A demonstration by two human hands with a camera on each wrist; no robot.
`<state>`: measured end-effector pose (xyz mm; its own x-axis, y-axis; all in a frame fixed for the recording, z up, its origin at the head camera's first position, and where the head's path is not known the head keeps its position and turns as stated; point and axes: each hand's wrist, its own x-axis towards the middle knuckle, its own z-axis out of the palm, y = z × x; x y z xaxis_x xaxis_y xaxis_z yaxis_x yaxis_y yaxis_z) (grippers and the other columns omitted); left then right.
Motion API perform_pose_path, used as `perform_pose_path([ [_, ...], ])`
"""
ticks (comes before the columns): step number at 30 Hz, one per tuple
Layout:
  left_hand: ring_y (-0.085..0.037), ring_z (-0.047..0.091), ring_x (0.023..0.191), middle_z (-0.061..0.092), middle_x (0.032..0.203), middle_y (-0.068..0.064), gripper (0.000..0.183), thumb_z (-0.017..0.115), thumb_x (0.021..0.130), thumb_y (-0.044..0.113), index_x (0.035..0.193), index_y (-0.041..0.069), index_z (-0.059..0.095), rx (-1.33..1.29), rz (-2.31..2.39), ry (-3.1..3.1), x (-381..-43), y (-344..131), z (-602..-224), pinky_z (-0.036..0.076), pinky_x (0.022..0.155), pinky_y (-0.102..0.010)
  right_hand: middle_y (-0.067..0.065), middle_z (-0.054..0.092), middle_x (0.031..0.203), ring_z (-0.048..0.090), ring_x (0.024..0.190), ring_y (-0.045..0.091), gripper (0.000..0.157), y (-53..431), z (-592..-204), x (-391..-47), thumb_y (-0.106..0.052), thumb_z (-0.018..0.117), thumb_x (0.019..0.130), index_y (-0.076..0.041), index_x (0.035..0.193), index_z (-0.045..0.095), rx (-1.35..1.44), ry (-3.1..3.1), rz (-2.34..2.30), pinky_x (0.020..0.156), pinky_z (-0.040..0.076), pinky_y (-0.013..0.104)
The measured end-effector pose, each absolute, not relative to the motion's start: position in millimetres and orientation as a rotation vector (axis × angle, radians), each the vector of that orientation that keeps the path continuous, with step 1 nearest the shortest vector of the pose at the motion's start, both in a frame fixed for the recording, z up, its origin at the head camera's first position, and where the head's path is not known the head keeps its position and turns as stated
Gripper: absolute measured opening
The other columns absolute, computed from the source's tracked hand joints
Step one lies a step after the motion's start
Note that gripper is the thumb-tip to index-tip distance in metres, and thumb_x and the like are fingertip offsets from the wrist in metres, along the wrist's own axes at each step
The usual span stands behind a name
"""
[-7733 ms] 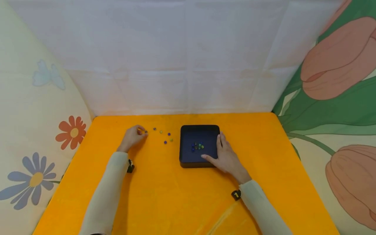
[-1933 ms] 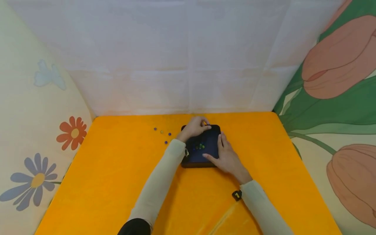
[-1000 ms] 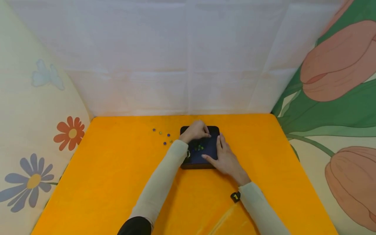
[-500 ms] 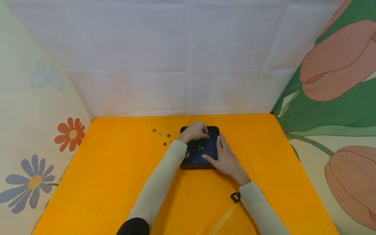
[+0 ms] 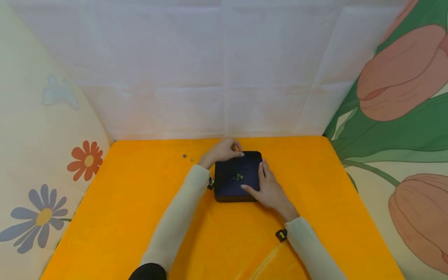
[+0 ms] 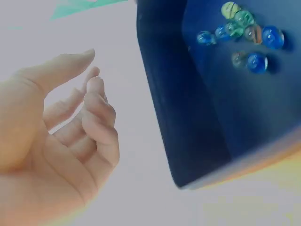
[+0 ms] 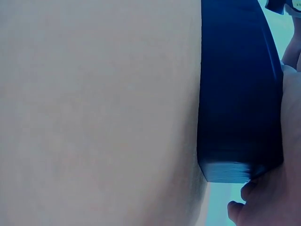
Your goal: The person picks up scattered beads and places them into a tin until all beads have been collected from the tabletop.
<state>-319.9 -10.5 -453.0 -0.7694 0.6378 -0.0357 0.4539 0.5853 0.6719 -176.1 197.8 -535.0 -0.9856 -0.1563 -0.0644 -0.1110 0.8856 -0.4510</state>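
A square dark-blue tray (image 5: 232, 198) stands on the orange cloth, with several glass marbles (image 5: 238, 177) grouped in it. Blue, green and yellow ones show among these marbles (image 6: 273, 37) in the left wrist view. My left hand (image 5: 224, 151) is over the tray's back left corner, fingers loosely bent, thumb apart, nothing between them. My right hand (image 5: 273, 192) holds the tray's right wall, thumb over the rim and fingers along the outside. The right wrist view has this tray wall (image 7: 240, 94) close against the hand.
Two loose marbles, one dark (image 5: 184, 156) and one yellowish (image 5: 192, 159), lie left of the tray. My left forearm (image 5: 178, 210) covers the cloth beside them. A white sheet (image 5: 224, 77) hangs behind the orange table (image 5: 297, 167).
My left hand pinched a marble at the left, came over the tray, lowered into it, and now has drawn back up and left, empty. My right hand has stayed on the tray.
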Motion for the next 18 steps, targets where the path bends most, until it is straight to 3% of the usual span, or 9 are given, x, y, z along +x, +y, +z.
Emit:
perform_pose_path([
  [3, -0.025, 0.067, 0.082, 0.073, 0.103, -0.011, 0.020, 0.072, 0.102, 0.026, 0.110, 0.009, 0.078, 0.896, 1.036, 2.532, -321, -23, -450, 0.055, 0.071, -0.031, 0.015, -0.011, 0.178, 0.021, 0.162, 0.043, 0.119, 200, -534, -176, -0.086, 0.045, 0.093, -0.004, 0.168, 0.000, -0.209, 2.953, -0.694, 0.121, 0.040, 0.060],
  [11, -0.032, 0.070, 0.107, 0.073, 0.123, -0.013, 0.030, 0.068, 0.104, 0.029, 0.122, 0.007, 0.077, 0.809, 1.074, 2.588, -321, -63, -444, 0.059, 0.090, -0.047, 0.013, -0.012, 0.178, 0.019, 0.163, 0.043, 0.120, 199, -534, -176, -0.087, 0.044, 0.092, -0.006, 0.169, -0.002, -0.197, 2.940, -0.716, 0.122, 0.038, 0.060],
  [18, -0.030, 0.068, 0.102, 0.074, 0.120, -0.013, 0.029, 0.065, 0.106, 0.029, 0.121, 0.006, 0.076, 0.734, 1.125, 2.632, -326, -93, -447, 0.058, 0.089, -0.046, 0.011, -0.016, 0.178, 0.017, 0.163, 0.042, 0.122, 203, -534, -177, -0.088, 0.045, 0.091, -0.008, 0.169, -0.004, -0.191, 2.946, -0.725, 0.123, 0.037, 0.060],
])
